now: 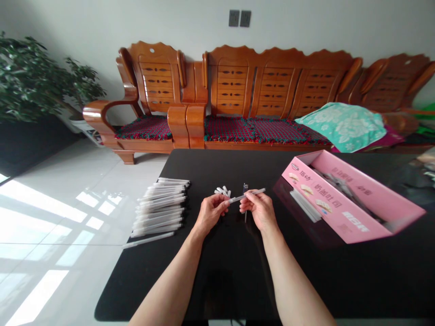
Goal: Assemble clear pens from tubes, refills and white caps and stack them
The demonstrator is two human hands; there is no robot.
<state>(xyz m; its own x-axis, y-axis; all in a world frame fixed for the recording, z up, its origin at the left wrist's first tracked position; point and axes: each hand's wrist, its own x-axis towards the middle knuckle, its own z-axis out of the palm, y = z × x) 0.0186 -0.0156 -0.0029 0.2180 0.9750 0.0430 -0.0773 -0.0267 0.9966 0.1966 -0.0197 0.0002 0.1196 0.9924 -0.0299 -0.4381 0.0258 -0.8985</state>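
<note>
A slim white pen (235, 199) is held level between my two hands, above the black table. The thumb and fingers of my left hand (212, 210) pinch its left end. My right hand (260, 209) grips it farther along, and the pen's other end sticks out past the fingers. Just behind my left hand lies a small heap of short white pieces (222, 190), perhaps pen caps. A small dark-and-clear item (245, 186) shows behind my right hand, partly hidden. To the left, many white pens (159, 206) with dark ends lie in a row.
On the right of the black table (217, 280) stands an open pink box (353, 203) holding thin items. Several white tubes (305, 206) lie against its left side. Beyond the table is a wooden bench (234, 86) with a teal pillow (346, 127).
</note>
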